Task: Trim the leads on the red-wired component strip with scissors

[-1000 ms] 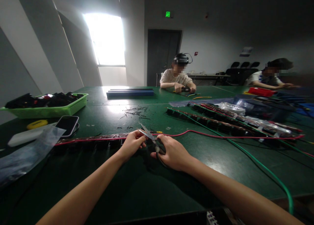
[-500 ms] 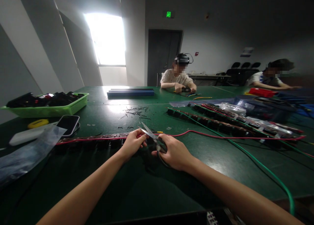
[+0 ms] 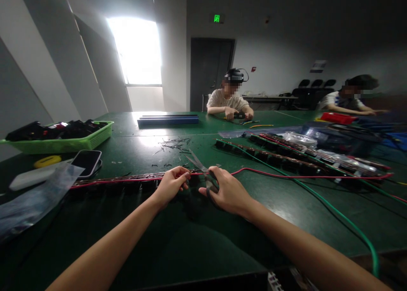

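Right hand (image 3: 229, 192): gripping scissors (image 3: 202, 168), now farther from left hand (image 3: 173, 185); tips far-left, long axis diagonal. Left: fingers pinched, contents unclear.

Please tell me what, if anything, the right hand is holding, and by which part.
The right hand holds the scissors by their dark handles, with the blades pointing away.

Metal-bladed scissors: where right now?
Head view, near centre: the metal-bladed scissors are in the right hand, beside the thin red cable and just right of the left hand, open blades pointing up-left.
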Available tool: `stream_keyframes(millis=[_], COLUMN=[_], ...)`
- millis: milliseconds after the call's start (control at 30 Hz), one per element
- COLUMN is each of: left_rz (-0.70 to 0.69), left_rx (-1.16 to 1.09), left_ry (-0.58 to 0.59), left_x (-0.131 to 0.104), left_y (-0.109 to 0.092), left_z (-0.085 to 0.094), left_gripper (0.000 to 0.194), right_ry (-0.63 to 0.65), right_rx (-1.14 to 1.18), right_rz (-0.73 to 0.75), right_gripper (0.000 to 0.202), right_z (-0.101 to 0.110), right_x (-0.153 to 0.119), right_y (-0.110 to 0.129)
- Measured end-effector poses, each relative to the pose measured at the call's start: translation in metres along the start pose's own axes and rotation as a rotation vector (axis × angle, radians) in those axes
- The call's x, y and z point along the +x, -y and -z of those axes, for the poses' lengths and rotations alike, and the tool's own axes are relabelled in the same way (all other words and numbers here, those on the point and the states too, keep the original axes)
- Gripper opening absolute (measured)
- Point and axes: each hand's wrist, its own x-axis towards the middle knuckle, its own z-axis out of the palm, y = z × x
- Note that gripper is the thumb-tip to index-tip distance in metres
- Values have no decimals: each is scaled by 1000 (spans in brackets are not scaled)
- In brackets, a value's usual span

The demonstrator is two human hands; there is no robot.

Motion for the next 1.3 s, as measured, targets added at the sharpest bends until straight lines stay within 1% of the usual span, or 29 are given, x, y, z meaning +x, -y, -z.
stream_keyframes(millis=[133,300,467,667,833,1067,1300], left_rz=[2,2,3,-9,-12,-17,-22], left_rx=[-14,2,19,-3,-18,-14,-22], left_ry=[2,-3,-17,-39,-32,-18,-26], left_x=[-1,0,1,1,1,2,0], left_y=[-2,0,5,5,5,8,4], left_z=[-1,0,1,-1,-1,0,-2], left_gripper=[27,24,22,18,16,19,15], right_ry=[64,97,103,109,105,104,108], right_rx=[10,23,25,26,29,38,47], right_rz=[24,19,24,24,32,30,27], right_gripper=[52,50,48,46,47,49,48], right_z=[-6,-9,-10,-11,-11,-10,-9], right_x=[-3,-3,-4,-4,-4,-4,-5], right_y=[3,3,4,5,5,4,5])
